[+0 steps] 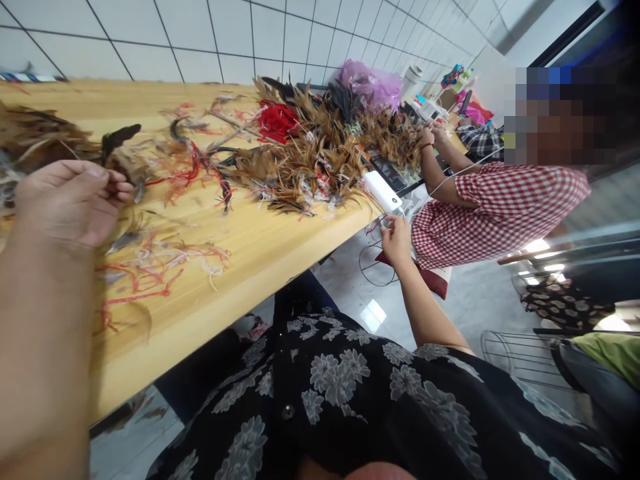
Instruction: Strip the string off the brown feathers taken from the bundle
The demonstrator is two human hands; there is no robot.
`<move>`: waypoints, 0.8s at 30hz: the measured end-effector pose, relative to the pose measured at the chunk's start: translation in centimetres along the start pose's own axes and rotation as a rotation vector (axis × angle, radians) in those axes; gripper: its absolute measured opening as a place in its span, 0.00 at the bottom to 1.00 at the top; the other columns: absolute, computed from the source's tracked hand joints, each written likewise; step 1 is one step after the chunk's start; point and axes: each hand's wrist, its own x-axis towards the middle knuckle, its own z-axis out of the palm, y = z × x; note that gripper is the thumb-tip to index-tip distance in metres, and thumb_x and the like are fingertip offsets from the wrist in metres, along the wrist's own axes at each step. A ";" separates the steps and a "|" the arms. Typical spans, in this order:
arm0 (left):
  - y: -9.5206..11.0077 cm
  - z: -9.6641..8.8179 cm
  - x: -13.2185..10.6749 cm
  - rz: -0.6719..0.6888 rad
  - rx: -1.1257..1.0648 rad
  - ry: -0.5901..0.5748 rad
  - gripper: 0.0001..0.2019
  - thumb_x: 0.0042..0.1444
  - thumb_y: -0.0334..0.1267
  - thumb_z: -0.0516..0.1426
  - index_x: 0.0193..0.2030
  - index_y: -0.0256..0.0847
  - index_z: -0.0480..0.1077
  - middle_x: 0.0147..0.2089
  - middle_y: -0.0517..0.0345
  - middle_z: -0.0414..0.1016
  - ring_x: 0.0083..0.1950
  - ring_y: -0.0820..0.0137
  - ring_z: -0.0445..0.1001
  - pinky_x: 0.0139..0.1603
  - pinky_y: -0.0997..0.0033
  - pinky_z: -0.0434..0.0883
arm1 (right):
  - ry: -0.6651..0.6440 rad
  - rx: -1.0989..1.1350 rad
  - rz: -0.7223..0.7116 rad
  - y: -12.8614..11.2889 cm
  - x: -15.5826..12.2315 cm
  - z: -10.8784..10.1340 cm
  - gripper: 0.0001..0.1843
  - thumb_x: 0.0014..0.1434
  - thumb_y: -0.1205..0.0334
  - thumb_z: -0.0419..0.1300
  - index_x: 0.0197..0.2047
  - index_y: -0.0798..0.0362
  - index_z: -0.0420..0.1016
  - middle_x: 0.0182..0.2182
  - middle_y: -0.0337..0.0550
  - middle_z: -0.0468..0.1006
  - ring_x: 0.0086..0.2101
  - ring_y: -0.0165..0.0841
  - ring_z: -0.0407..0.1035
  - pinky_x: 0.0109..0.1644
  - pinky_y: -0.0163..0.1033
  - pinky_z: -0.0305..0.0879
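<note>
My left hand (75,200) is above the left part of the wooden table, its thumb and fingers pinched together. Right beside its fingertips are a dark feather (119,141) and a brown feather tuft (133,167); what the pinch holds, if anything, I cannot make out. My right hand (397,241) is off the table's front edge, just below a white power bank (382,191). Its fingers are curled into a pinch, with thin red thread (371,229) by the tips. Whether that thread is in the fingers is too small to tell.
Piles of brown feathers (300,173), a red bundle (278,122) and red and white thread scraps (165,257) lie on the wooden table (240,280). Behind are a purple plastic bag (373,85) and a tiled wall. At right sits a co-worker in a checked shirt (520,200).
</note>
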 end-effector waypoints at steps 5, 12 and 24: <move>0.2 2.1 0.4 0.056 -0.112 0.103 0.26 0.51 0.60 0.81 0.41 0.49 0.75 0.27 0.66 0.81 0.36 0.65 0.81 0.37 0.65 0.80 | 0.019 -0.152 -0.252 -2.4 -0.4 1.0 0.25 0.72 0.65 0.54 0.67 0.56 0.79 0.59 0.65 0.80 0.52 0.51 0.78 0.62 0.62 0.82; -7.8 -7.5 4.9 0.119 -0.300 0.508 0.13 0.46 0.25 0.68 0.29 0.41 0.68 0.25 0.67 0.77 0.28 0.75 0.72 0.38 0.74 0.71 | -0.072 -0.190 -0.735 -10.9 0.9 3.8 0.26 0.78 0.64 0.52 0.71 0.56 0.82 0.56 0.62 0.85 0.50 0.49 0.81 0.54 0.54 0.85; -9.1 -8.0 5.6 0.228 -0.277 0.512 0.12 0.55 0.18 0.62 0.32 0.41 0.73 0.27 0.67 0.81 0.28 0.74 0.74 0.39 0.71 0.70 | -0.377 -0.094 -1.412 -25.8 -4.2 12.8 0.31 0.84 0.73 0.42 0.72 0.53 0.84 0.57 0.55 0.87 0.58 0.42 0.76 0.64 0.46 0.79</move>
